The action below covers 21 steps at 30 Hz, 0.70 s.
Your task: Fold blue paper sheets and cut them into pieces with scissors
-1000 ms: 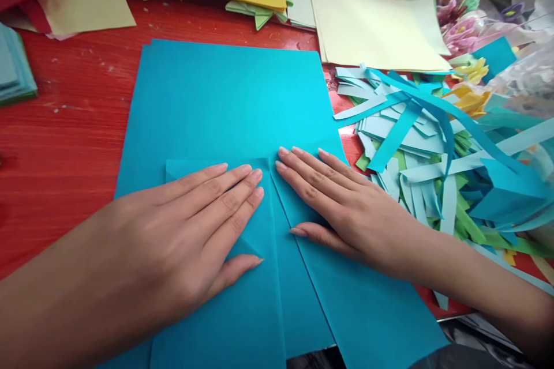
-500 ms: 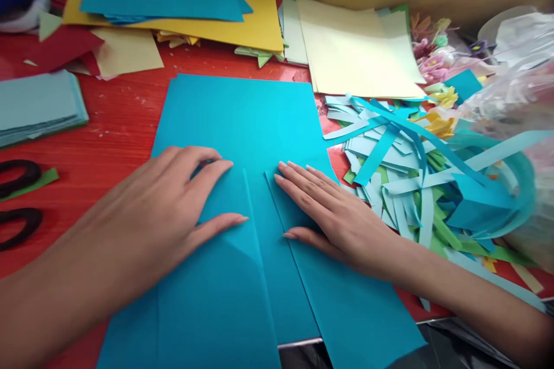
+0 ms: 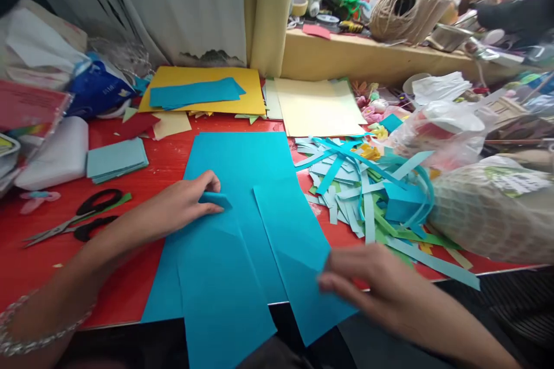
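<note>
My left hand [image 3: 184,202] pinches the upper end of a long blue paper piece [image 3: 225,294] between thumb and fingers, lifting that end slightly. The lower end hangs past the table edge. To the right, a second blue paper piece [image 3: 294,253] lies slanted, also reaching over the edge. My right hand [image 3: 367,285] is at that piece's right edge with fingers curled. Motion blur hides whether it grips the paper. Under both pieces lie larger blue sheets [image 3: 242,153]. Black-handled scissors [image 3: 97,216] rest on the table left of my left forearm.
Paper offcuts [image 3: 341,179] are heaped on the right, beside a netted bag [image 3: 489,213]. Yellow sheets [image 3: 255,101] with blue strips on top and cream sheets [image 3: 318,106] lie at the back. A light-blue paper stack [image 3: 116,158] sits left on the red table [image 3: 121,297].
The view has tilted up and widened. My left hand has taken hold of the left piece's top end. My right hand has moved from lying flat on the right piece down to its right edge.
</note>
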### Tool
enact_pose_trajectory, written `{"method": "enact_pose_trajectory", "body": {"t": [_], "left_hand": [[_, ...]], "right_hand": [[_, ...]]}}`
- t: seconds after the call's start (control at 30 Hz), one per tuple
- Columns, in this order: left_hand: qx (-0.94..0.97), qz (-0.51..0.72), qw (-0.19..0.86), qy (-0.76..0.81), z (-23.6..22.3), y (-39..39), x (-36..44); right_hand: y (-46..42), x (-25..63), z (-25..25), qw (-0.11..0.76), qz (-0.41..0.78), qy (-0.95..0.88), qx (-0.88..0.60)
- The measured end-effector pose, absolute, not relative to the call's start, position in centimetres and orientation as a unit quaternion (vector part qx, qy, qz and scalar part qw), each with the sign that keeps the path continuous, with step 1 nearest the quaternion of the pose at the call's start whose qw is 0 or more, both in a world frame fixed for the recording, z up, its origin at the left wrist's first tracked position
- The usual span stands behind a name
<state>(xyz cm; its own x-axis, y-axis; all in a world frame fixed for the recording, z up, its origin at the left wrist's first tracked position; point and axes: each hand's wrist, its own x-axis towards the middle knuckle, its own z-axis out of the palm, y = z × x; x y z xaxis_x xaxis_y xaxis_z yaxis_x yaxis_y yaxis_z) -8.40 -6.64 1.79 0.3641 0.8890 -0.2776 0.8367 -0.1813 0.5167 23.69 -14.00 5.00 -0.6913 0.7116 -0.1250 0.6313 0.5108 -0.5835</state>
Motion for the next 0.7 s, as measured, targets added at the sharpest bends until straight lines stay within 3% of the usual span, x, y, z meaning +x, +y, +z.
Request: {"method": "enact_pose_trajectory", "body": {"t": [0.07,0.17,0.3,0.43,0.57,0.7], "left_hand": [[0.759,0.065,0.369,0.532,3.4,-6.5,-8.6],[0.759,0.119,0.433,0.472,5.5,-6.2,-7.0],[0.788,0.116,0.439,0.416,5.5,-4.5,-1.6],[0.839,0.075,0.332,0.425,3.1,-2.3,2.7],[0.837,0.052,0.248,0.485,1.4,-1.9,3.6],[0.767,0.039,0.309,0.561,1.8,-2.5,3.1]], "right_hand": [[-16.6,24.6,4.4,-0.022,0.406,-0.831,-0.378],[-19.4,26.0,2.5,-0.036,0.514,-0.744,-0.425],[-21.3,26.9,-0.5,0.036,0.622,-0.588,-0.516],[-22.0,25.4,-3.2,0.159,0.73,-0.471,-0.469],[-22.0,22.8,-4.4,0.218,0.738,-0.395,-0.501],[-22.6,22.0,-4.1,0.226,0.659,-0.403,-0.594]]}}
